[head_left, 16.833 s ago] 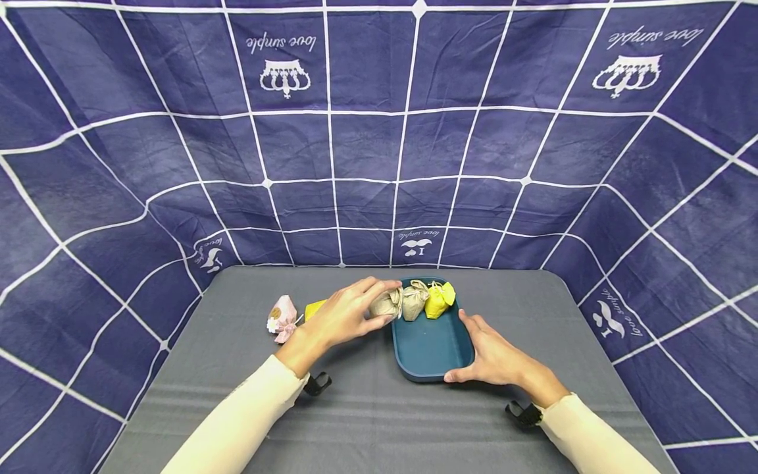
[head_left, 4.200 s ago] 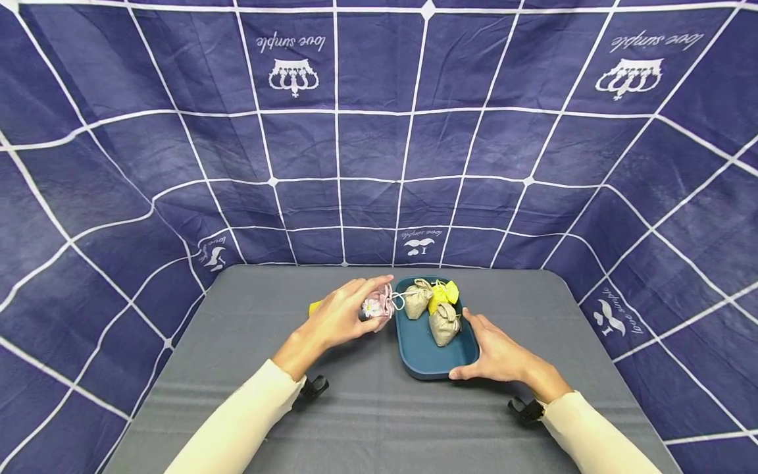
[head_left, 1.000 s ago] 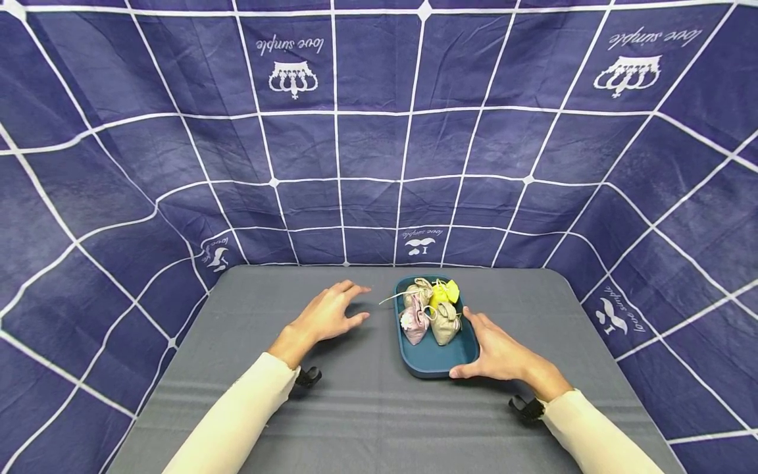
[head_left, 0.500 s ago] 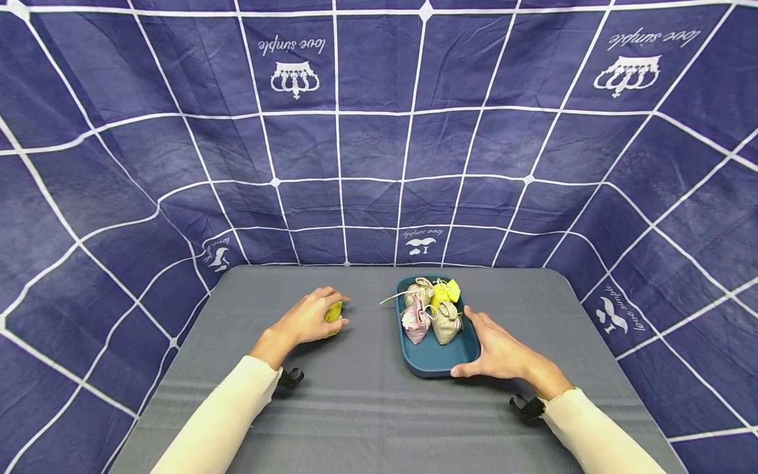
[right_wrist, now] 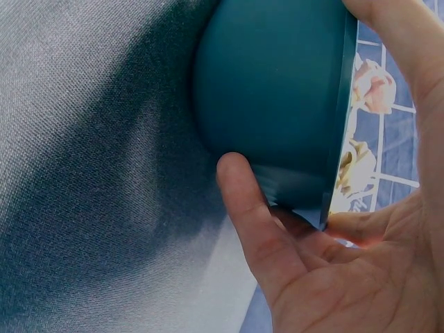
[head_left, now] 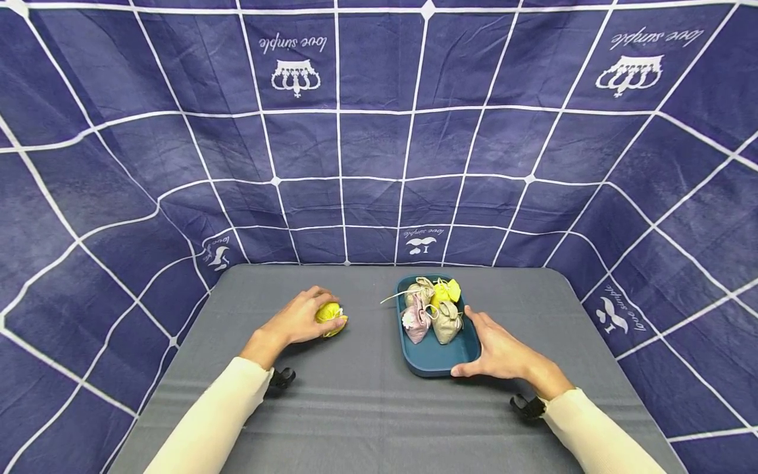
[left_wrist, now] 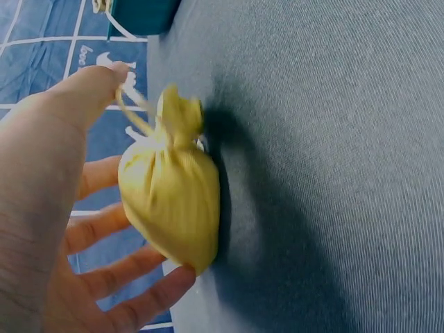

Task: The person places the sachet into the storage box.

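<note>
My left hand point(head_left: 299, 316) reaches round a small yellow drawstring pouch point(head_left: 331, 316) on the grey table. In the left wrist view several fingertips touch the far side of the pouch point(left_wrist: 173, 201); the thumb point(left_wrist: 104, 80) stands beside its string, apart from the body. A dark teal tray point(head_left: 429, 362) sits further right. My right hand point(head_left: 500, 352) holds its right side, thumb at the near corner and fingers along the wall. At the tray's far end are a pink pouch point(head_left: 416, 322), two beige pouches, one nearer point(head_left: 446, 326), and another yellow pouch point(head_left: 447, 293).
Grey cloth covers the table point(head_left: 367, 408). A dark blue curtain with white lines point(head_left: 379, 145) rises behind it and at both sides. One pouch string point(head_left: 389, 298) hangs over the tray's left rim.
The pink pouch and a beige one went from the left into the tray. My left hand then moved left and down onto the yellow pouch. The right hand stays at the tray.
</note>
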{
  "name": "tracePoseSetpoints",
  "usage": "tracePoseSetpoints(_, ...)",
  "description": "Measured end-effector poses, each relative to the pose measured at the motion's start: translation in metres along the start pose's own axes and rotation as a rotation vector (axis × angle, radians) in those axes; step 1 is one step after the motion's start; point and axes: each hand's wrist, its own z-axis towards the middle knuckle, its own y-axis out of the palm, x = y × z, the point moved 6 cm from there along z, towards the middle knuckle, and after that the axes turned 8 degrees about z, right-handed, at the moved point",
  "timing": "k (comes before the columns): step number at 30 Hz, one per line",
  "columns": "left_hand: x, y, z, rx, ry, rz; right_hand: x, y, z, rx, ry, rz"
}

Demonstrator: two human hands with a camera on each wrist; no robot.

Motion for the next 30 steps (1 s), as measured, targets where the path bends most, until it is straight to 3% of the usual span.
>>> tracePoseSetpoints(7,-0.008,-0.002,-0.006,-0.022,-0.063,0.005,0.002,-0.001,-0.002,0.008,-0.001,-0.002)
tracePoseSetpoints(11,-0.009,-0.002,-0.007,-0.006,-0.049,0.049,0.003,-0.002,-0.002,0.015,-0.005,-0.002)
tracePoseSetpoints(13,-0.006,-0.004,-0.008,0.02,-0.012,0.072,0.004,-0.002,-0.002,0.015,-0.004,0.001)
tracePoseSetpoints(17,0.001,-0.004,-0.008,0.055,0.122,0.105,0.004,-0.001,-0.001,0.014,-0.004,0.002)
tracePoseSetpoints(23,0.012,0.003,-0.004,-0.008,0.296,0.164,0.003,-0.001,-0.001,0.011,-0.005,0.004)
tracePoseSetpoints(30,0.015,0.008,-0.002,-0.059,0.369,0.218,0.003,-0.001,0.0,0.012,-0.013,0.001)
